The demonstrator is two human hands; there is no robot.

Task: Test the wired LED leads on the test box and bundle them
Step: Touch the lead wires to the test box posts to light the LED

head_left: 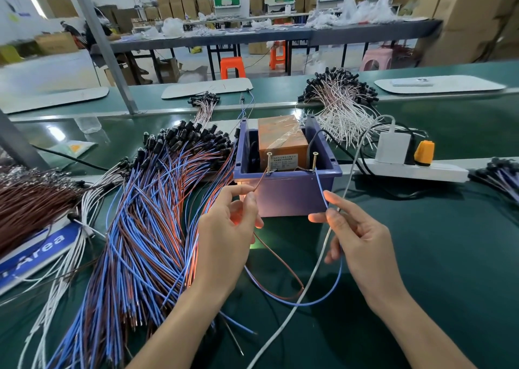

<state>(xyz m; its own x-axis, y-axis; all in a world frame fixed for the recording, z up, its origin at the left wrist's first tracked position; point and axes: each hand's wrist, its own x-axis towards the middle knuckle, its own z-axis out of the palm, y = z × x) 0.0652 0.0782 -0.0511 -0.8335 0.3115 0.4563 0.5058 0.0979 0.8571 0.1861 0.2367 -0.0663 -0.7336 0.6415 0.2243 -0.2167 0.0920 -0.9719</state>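
Observation:
The purple test box (292, 194) stands mid-table with an orange block (282, 141) inside and two screws on its front rim. My left hand (227, 234) pinches a brown wire (259, 182) whose tip touches the left screw (269, 162). My right hand (356, 236) pinches a blue wire (321, 190) running up to the right screw (314, 161). Both wires loop down below my hands. An orange-red glow shines inside my left palm; the LED itself is hidden. A big pile of blue-and-brown leads (146, 228) lies to the left.
White-wired leads (342, 107) heap behind the box. A white power strip (412, 169) with a charger and orange plug lies at right. A white cable (306, 287) crosses the green mat. Brown wires (31, 200) and a blue sign (36, 253) lie far left.

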